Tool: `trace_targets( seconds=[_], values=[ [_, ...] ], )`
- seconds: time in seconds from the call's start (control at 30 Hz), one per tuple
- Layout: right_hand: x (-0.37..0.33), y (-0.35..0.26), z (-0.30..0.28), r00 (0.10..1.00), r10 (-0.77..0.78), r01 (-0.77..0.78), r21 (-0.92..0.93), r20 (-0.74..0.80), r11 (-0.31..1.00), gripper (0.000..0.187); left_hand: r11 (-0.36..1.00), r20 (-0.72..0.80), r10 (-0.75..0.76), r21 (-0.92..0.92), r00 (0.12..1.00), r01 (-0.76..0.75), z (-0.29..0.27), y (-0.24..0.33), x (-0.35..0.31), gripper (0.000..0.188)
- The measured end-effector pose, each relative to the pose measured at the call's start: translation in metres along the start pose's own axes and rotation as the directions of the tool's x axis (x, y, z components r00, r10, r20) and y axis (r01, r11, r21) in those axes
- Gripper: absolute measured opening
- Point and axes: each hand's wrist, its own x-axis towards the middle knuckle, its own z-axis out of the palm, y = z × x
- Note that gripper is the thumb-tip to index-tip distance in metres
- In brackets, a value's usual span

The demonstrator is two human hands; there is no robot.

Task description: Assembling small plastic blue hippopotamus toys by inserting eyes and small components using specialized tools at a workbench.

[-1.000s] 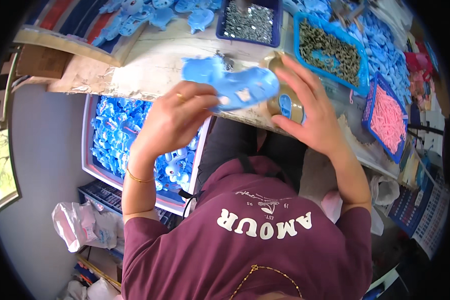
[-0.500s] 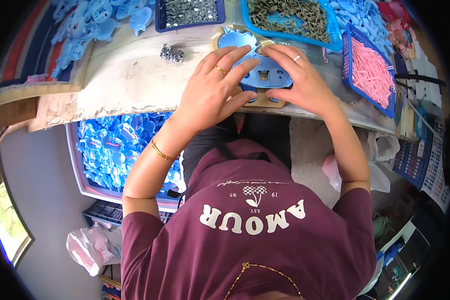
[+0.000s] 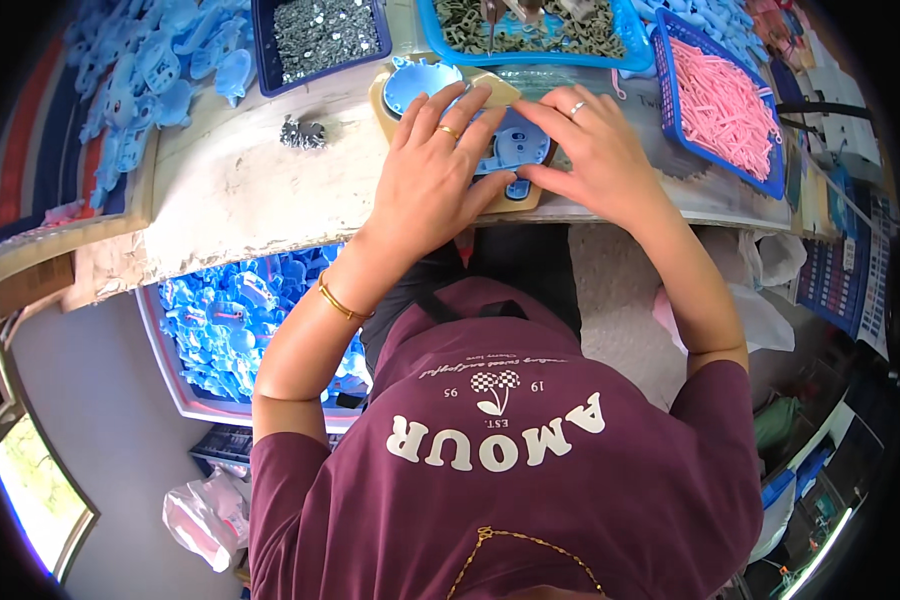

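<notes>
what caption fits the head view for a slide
Left hand and right hand at a blue plastic part on a tan fixture, pink strips at right

A light blue plastic piece [image 3: 521,147] lies on a tan holder [image 3: 516,204] at the front edge of the desk [image 3: 230,185]. Its far end is a shallow, rounded cup with a small knobbed rim; its near right part is rounded, with small dark marks or holes. The left hand [image 3: 432,165] covers its middle, so whether both parts form one piece is hard to say. The holder sits flat, with a small blue patch showing near its front right corner.
</notes>
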Motion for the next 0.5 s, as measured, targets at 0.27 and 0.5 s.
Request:
trace_targets(
  seconds=[0.27, 0.5],
  values=[
    [0.002, 0.001, -0.001, 0.997, 0.025, -0.024, -0.015, 0.075, 1.000, 0.059, 0.999, 0.001, -0.032, -0.017, 0.999, 0.032, 0.006, 0.004, 0.001, 0.052],
    [0.056, 0.062, -0.002, 0.990, 0.094, -0.070, 0.210, -0.105, 0.975, 0.018, 0.999, 0.005, -0.041, 0.008, 0.999, 0.041, 0.003, 0.006, 0.000, 0.051]
  ],
)
